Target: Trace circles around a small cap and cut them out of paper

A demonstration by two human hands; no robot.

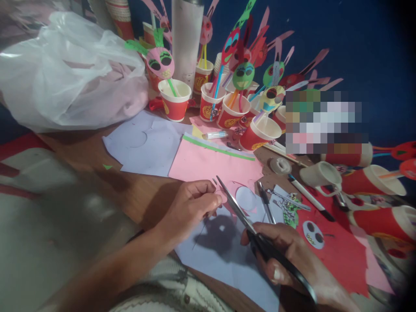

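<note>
My left hand [195, 206] pinches a small piece of pink paper [221, 195] between thumb and fingers. My right hand [286, 255] is wrapped round the handles of black-handled scissors [238, 208], whose blades point up and left, beside the pink piece. Beneath both hands lies a lilac sheet [224, 260]. Behind them is a larger pink sheet [211, 162] with a green strip along its far edge. A pale paper circle [246, 199] sits just right of the blades, and a black pen [266, 201] lies beyond it.
Red-and-white paper cups [177, 108] with paper faces on straws stand at the back, near a tall white cylinder [186, 43]. A white plastic bag [74, 78] bulges at the back left. At right are a white mug [320, 175], a marker [308, 197] and red paper [347, 255].
</note>
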